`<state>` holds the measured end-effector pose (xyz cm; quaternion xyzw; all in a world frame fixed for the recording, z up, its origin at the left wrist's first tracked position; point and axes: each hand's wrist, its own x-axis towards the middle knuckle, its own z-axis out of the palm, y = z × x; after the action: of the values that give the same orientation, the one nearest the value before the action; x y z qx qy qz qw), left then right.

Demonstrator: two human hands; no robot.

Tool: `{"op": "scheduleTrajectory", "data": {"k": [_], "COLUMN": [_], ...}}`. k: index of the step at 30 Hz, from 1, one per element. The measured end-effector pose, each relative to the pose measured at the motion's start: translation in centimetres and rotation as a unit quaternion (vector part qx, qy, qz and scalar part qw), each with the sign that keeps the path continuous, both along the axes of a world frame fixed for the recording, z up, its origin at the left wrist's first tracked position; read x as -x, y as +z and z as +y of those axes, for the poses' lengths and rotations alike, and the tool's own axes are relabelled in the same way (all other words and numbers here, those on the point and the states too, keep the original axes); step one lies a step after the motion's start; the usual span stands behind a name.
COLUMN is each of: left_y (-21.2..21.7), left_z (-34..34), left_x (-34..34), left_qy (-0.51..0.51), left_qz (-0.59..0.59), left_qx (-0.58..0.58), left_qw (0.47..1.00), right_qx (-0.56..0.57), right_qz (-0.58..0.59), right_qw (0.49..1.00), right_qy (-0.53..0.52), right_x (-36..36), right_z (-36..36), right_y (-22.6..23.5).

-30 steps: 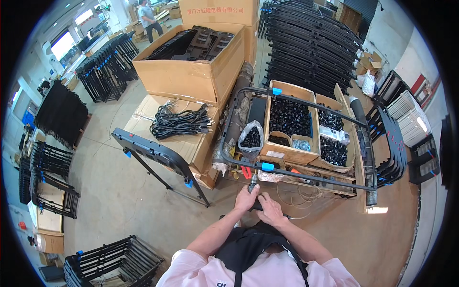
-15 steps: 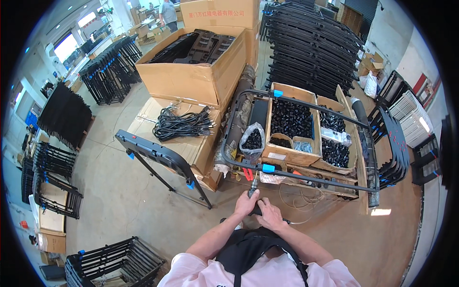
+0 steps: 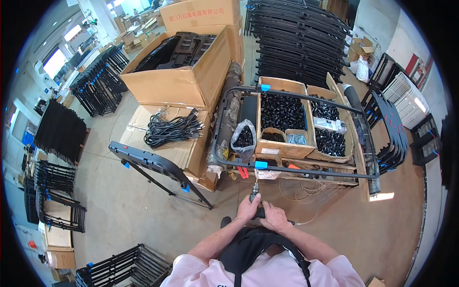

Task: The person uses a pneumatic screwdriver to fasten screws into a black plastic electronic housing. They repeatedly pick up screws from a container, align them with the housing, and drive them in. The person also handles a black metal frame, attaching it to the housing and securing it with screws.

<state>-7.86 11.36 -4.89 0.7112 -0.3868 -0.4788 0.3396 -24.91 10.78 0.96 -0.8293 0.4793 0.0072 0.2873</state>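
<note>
Both my hands grip a black power screwdriver point(image 3: 255, 201) held upright in front of me. My left hand point(image 3: 247, 208) wraps its front part and my right hand point(image 3: 275, 217) holds its handle. The bit points up at a blue clip point(image 3: 260, 165) on the near bar of a black tubular metal frame point(image 3: 306, 170). That frame lies across open cardboard boxes of small black parts point(image 3: 282, 113). A thin cable point(image 3: 301, 193) trails from the tool across the floor to the right.
A second black frame point(image 3: 158, 167) leans on a flat carton holding a bundle of black cables point(image 3: 172, 129). Large cartons point(image 3: 177, 86) stand beyond. Stacks of black frames point(image 3: 301, 38) fill the back, left point(image 3: 95, 86) and right sides point(image 3: 392, 129). Red pliers point(image 3: 242, 171) lie by the boxes.
The tool and my hands have risen slightly toward the frame's near bar. The view has tilted a little; the frames and boxes stay where they were.
</note>
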Motion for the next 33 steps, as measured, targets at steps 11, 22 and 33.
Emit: {"op": "scheduleTrajectory", "data": {"k": [11,22,33], "left_y": [-0.1,0.5,1.2], "left_z": [-1.8,-2.8,-4.1], "left_x": [0.5,0.9,0.9], "left_qy": [-0.003,-0.007,-0.026], "left_qz": [-0.016,-0.046,-0.066], "left_qx": [0.002,-0.027,-0.068], "left_qw": [1.000,0.999,0.995], "right_qx": [0.026,0.013,-0.018], "right_qz": [-0.030,-0.031,-0.008], "right_qw": [0.999,0.999,1.000], "right_qy": [-0.021,-0.006,-0.011], "right_x": [0.7,1.5,1.2], "right_z": [-1.5,-2.5,-3.9], "right_y": [0.0,-1.3,-1.2]}}
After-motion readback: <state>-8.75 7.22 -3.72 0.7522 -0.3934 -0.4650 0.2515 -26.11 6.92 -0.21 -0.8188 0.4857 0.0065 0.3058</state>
